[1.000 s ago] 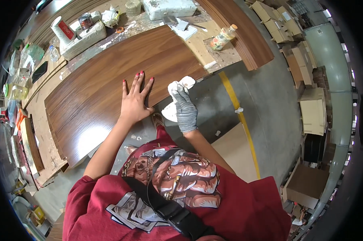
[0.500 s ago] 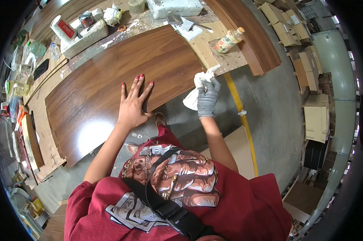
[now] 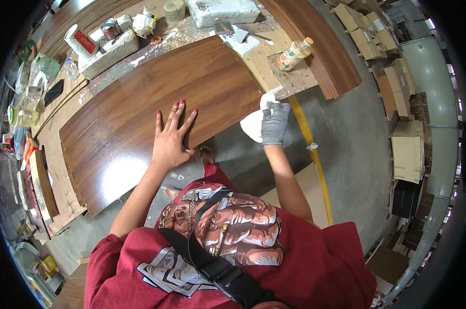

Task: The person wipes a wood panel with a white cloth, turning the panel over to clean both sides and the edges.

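Observation:
A dark brown wood-grain board (image 3: pixel 135 108) with a glossy top lies across the workbench. Bare and with fingers spread, my left hand (image 3: pixel 171 134) rests flat on it near its front edge. My right hand (image 3: pixel 275 124), in a grey knit glove, is closed around a white cloth (image 3: pixel 253 123). Part of the cloth hangs to the left of the glove, and its upper end pokes out above the fingers. The cloth is beside the board's right front corner; whether it touches the edge I cannot tell.
A bottle (image 3: pixel 295 54) with an orange cap stands on the bench's right corner. Stacked brown boards (image 3: pixel 320 51) lie behind it. At the back are a white tub (image 3: pixel 81 42) and a paint-spotted white block (image 3: pixel 222 11). Cardboard boxes (image 3: pixel 407 150) line the right side.
My right hand has moved slightly right and down with the cloth, a little off the board's corner. My left hand stays in place on the board.

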Demonstrator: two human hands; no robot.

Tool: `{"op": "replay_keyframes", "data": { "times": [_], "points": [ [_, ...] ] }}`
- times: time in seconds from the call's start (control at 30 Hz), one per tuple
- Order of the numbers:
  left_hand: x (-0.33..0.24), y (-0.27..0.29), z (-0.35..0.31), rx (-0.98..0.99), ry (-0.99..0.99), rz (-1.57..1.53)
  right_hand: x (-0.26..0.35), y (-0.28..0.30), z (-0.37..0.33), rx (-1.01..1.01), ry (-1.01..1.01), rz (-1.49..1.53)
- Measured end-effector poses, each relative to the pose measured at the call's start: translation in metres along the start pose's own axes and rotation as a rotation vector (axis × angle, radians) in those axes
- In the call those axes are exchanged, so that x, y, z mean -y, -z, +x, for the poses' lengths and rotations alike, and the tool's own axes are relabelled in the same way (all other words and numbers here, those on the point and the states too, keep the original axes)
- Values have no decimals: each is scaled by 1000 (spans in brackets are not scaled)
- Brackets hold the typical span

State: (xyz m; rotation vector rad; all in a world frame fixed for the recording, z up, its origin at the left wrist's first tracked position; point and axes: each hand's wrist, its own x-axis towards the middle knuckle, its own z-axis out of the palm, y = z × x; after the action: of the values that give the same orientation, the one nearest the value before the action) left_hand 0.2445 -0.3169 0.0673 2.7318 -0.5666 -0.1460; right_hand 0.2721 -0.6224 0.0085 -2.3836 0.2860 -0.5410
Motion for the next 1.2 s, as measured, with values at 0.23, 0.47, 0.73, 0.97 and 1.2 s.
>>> {"op": "replay_keyframes", "data": {
  "times": [0.23,0.47,0.73,0.97,1.2],
  "points": [
    [-1,1,1,-3,-9,-13,25,-19,-52,66,64,172],
    [0,1,2,1,-3,-15,25,-9,-28,41,-47,-80],
    [2,0,2,-3,-22,-16,-24,-15,-13,-48,-18,-64],
    [11,-9,-2,-42,-57,-21,-89,30,56,-13,31,63],
    [27,-3,-75,-26,94,-37,-15,-21,3,187,406,-194]
  ]
}}
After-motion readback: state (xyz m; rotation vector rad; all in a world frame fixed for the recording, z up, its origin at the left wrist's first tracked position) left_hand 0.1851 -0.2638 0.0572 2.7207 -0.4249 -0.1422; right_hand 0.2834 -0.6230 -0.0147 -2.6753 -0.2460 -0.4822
